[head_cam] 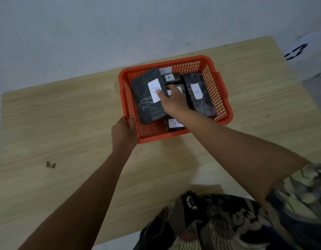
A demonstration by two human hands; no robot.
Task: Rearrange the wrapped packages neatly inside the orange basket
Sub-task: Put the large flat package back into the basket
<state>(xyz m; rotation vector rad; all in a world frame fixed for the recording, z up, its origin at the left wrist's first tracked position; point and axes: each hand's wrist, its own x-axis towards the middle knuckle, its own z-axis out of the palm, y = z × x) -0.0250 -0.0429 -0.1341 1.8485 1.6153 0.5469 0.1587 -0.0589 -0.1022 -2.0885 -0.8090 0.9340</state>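
Observation:
An orange mesh basket (222,98) stands on a wooden table and holds several black wrapped packages with white "A" labels. The large left package (145,103) lies tilted on top of others. My right hand (174,101) reaches into the basket's middle, thumb on that package's label and fingers curled over its right edge. A long package (199,94) lies along the right wall. A small one (171,77) sits at the back, another (174,124) at the front under my forearm. My left hand (123,132) grips the basket's front-left corner rim.
The light wooden table (65,123) stretches left and toward me. A small dark mark (51,164) sits on its left part. A grey wall rises behind. Patterned clothing (228,222) shows at the bottom right.

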